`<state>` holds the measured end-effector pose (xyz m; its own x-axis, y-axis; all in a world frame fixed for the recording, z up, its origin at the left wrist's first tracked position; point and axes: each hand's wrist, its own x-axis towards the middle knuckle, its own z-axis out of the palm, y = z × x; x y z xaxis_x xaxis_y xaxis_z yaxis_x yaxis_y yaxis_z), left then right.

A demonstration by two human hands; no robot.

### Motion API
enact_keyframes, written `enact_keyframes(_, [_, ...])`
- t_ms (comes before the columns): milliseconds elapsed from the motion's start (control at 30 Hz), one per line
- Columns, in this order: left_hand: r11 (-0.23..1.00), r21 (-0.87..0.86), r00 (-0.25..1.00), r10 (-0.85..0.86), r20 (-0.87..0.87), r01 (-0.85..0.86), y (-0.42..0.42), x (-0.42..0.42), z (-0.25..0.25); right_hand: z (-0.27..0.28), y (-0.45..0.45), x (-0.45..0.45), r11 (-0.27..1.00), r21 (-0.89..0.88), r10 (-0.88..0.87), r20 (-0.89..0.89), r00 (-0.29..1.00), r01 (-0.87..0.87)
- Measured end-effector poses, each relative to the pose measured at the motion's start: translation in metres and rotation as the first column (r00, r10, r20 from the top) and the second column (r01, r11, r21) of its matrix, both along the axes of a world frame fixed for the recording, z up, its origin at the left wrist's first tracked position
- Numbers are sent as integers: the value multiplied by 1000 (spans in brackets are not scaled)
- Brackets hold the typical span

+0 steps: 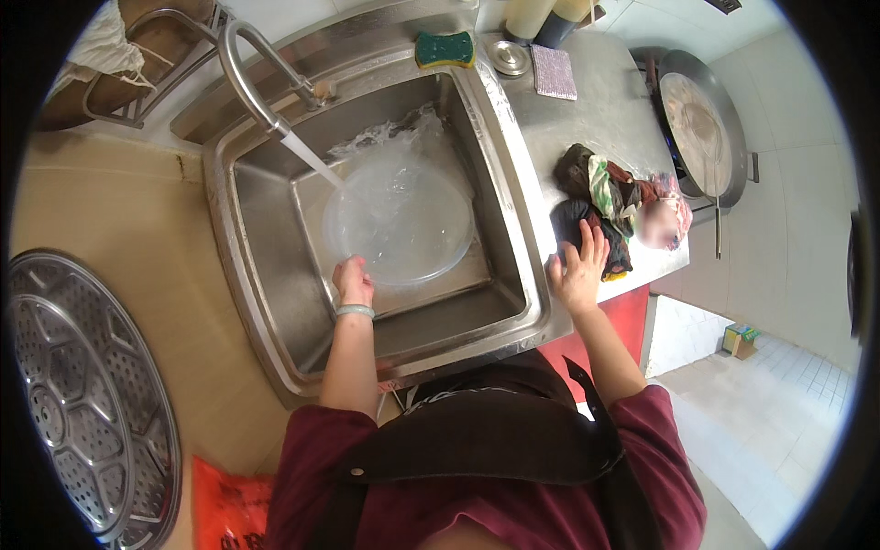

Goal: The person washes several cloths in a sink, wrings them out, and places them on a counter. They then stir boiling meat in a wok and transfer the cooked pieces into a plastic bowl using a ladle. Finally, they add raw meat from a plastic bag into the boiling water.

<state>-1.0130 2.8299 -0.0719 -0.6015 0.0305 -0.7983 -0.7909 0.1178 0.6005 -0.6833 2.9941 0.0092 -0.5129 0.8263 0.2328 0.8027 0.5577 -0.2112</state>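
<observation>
My left hand [354, 280] is closed at the near-left rim of a translucent plastic basin [405, 220] in the stainless-steel sink [275, 289]. Water runs from the curved faucet [247, 79] into the basin, which holds cloudy-looking water. To the right, my right hand [581, 271] lies with spread fingers on a dark cloth [574, 218] on the metal counter. That cloth belongs to a heap of crumpled fabrics [605, 185], some patterned green and white. A pink piece [677, 216] sits at the heap's right end.
A green-and-yellow scouring sponge [445, 49] sits on the sink's back ledge. Behind the fabrics are a steel lid [510, 58] and a lilac cloth [554, 72]. A wok [739, 124] with pale liquid and a ladle stands at right. A perforated steamer plate [89, 405] is at left.
</observation>
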Motion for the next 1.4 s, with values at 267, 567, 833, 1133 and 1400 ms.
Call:
enact_keyframes(267, [1000, -15, 992, -3, -129, 1, 12, -12, 19, -1, -4, -7, 999, 37, -14, -20, 1000, 15])
enact_keyframes(567, [932, -242, 806, -355, -473, 269, 25, -14, 66, -2, -3, -7, 999, 31, -28, -23, 999, 29])
enact_keyframes(833, [600, -775, -290, -719, -631, 200, 42, -20, 123, -5, -3, -5, 1000, 8, -28, -73, 997, 29])
enact_keyframes(1133, [468, -881, -701, -608, -374, 65, 42, -27, 185, -5, -3, -4, 1000, -16, -23, -94, 995, 22])
enact_keyframes(1400, [560, -823, -256, -786, -563, 93, 16, -24, 169, -10, -1, -2, 1000, 1, -13, -116, 993, 14])
